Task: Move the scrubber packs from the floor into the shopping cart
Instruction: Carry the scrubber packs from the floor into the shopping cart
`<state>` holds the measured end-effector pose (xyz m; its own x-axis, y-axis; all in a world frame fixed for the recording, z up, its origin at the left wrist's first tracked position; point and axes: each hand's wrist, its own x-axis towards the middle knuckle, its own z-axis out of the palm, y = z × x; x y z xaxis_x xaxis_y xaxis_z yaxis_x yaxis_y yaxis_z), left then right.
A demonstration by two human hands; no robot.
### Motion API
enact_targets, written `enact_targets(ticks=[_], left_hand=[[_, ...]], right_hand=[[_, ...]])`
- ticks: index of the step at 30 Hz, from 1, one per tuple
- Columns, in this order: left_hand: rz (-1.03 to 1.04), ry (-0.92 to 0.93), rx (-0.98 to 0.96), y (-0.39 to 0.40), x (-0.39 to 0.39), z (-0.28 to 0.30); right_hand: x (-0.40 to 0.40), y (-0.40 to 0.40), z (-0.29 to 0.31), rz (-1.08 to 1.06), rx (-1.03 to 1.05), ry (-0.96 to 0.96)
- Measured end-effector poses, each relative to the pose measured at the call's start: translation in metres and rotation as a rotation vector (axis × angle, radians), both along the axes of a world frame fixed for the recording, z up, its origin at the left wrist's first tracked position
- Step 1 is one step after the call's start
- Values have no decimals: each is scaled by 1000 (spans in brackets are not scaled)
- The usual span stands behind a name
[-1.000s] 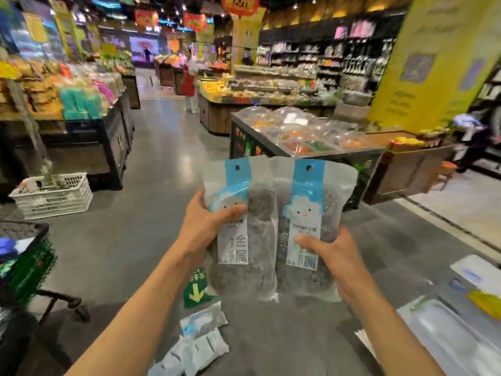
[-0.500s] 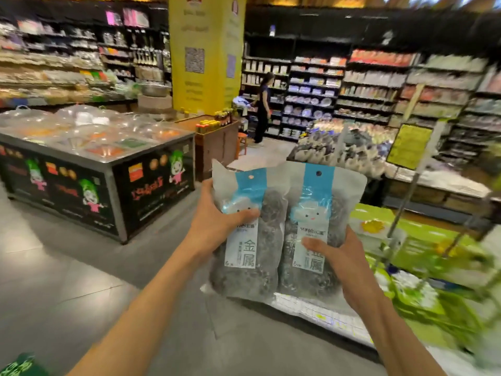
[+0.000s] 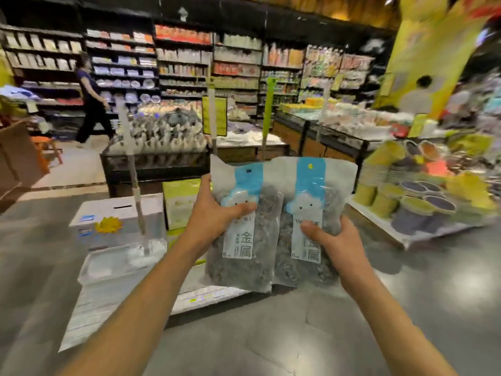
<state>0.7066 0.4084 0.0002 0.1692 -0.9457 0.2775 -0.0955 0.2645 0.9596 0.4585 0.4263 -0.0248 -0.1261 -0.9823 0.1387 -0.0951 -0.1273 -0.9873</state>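
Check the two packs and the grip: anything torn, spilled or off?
Nothing stands out. The left hand holds the left pack and the right hand the right pack, upright side by side, edges overlapping. Both look sealed, with nothing spilling out. No cart is in view.

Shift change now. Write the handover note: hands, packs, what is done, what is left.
Left hand grips the left pack, thumb across its label.
Right hand grips the right pack.
Both packs are upright, side by side, edges overlapping, held over the floor.
Done: two packs lifted.
Left: no cart in view; find it and put both packs in.
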Motion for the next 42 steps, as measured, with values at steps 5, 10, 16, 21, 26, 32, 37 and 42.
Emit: enact_targets(ticks=[5,10,16,21,26,32,37,42], left_hand=[[-252,25,11,-64,-129,-7],[-538,13,24,-120,-260,-14],[-875,-25,32,-177,-409,-25],[-1134,-88,56,-207,-528,-41],[-1363,-143,35,-184,-632,-49],[-1670,-264,18,-121,-761,-70],[-1881,-379,-64,-53,-858,-94],[-2112,-530,-82,8,-935,-125]], right_hand=[[-115,1,-1,-274,-6,11],[-215,9,-15,-555,47,-9],[-308,7,-25,-882,85,-25],[-363,18,-30,-1150,122,-23],[-409,51,-34,-1399,189,21],[-464,119,-56,-1674,245,-10],[-503,179,-89,-1831,365,-73],[-529,218,-121,-1937,609,-120]])
